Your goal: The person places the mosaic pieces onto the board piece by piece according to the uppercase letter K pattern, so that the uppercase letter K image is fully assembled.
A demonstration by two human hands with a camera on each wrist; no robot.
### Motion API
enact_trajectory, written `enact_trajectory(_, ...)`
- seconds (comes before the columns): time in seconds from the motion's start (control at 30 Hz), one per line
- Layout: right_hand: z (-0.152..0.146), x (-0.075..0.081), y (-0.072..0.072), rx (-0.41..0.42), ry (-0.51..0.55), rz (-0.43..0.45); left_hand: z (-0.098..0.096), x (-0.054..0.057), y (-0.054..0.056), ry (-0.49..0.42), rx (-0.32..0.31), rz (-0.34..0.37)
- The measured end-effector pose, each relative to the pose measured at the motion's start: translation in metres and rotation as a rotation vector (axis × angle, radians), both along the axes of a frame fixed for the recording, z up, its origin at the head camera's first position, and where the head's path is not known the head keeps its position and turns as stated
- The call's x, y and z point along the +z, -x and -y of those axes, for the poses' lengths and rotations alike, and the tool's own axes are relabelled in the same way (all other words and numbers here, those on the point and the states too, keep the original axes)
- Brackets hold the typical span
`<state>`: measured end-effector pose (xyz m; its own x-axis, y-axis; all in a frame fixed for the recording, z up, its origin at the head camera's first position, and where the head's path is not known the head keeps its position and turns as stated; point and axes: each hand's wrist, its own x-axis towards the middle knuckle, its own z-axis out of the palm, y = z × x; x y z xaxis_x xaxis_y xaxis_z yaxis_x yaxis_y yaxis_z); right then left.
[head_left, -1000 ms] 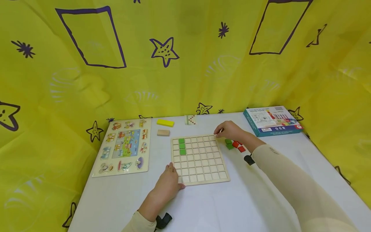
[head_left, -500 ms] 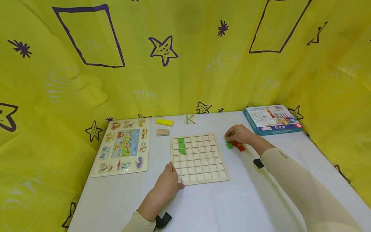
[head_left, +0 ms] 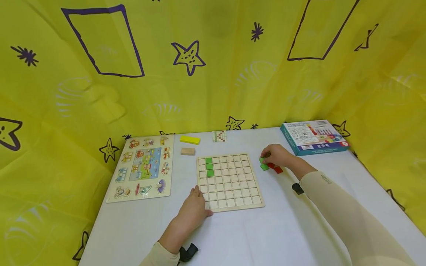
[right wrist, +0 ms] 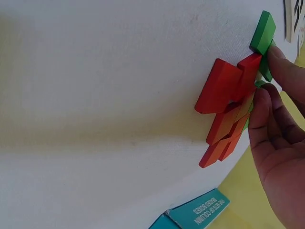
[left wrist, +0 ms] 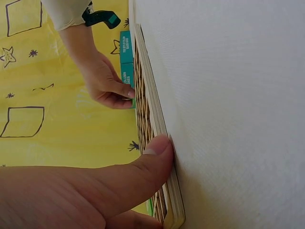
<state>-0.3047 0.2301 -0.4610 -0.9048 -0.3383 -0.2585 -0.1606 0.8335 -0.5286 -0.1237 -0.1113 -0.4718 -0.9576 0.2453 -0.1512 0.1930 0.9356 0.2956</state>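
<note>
A wooden grid board (head_left: 229, 181) lies on the white table, with three green tiles (head_left: 209, 166) in a column near its upper left. My left hand (head_left: 191, 208) holds the board's near left corner; the left wrist view shows its thumb (left wrist: 159, 145) against the edge. Right of the board, my right hand (head_left: 276, 155) is at a small pile of tiles, thumb and forefinger around a green tile (right wrist: 265, 68). Another green tile (right wrist: 263, 33) lies beside the thumb. Several red tiles (right wrist: 220, 86) lie close together under and beside the fingers, which partly hide the pile.
A picture puzzle board (head_left: 141, 168) lies at the left. Behind the grid board are a yellow block (head_left: 190, 140), a plain wood block (head_left: 188, 151) and a small pattern card (head_left: 219, 136). A teal box (head_left: 314, 136) lies back right, before a yellow curtain (head_left: 216, 85).
My right hand has moved right, from the board's far right corner to the tile pile, and its fingers are now among the green tiles. My left hand stays at the board's corner.
</note>
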Motion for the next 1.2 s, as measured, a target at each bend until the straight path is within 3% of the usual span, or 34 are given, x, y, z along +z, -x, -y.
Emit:
enact_trajectory(0.17,0.002,0.0,-0.002,0.009,-0.003,-0.042,0.0,-0.001,0.0,-0.007,0.001,0.001)
enact_trajectory(0.4,0.003,0.001,-0.004,0.008,0.042,-0.032,0.001,-0.003,0.002,-0.013,0.004,-0.005)
enact_trajectory(0.73,0.014,0.018,0.003,0.038,0.107,-0.136,0.001,-0.004,0.001,-0.007,-0.01,-0.022)
enact_trajectory(0.93,0.032,0.028,0.005,0.034,0.139,-0.131,0.001,-0.002,0.001,-0.002,-0.001,-0.005)
enact_trajectory(1.2,0.054,0.028,0.005,0.06,0.205,-0.102,0.001,-0.001,-0.001,0.003,-0.008,-0.019)
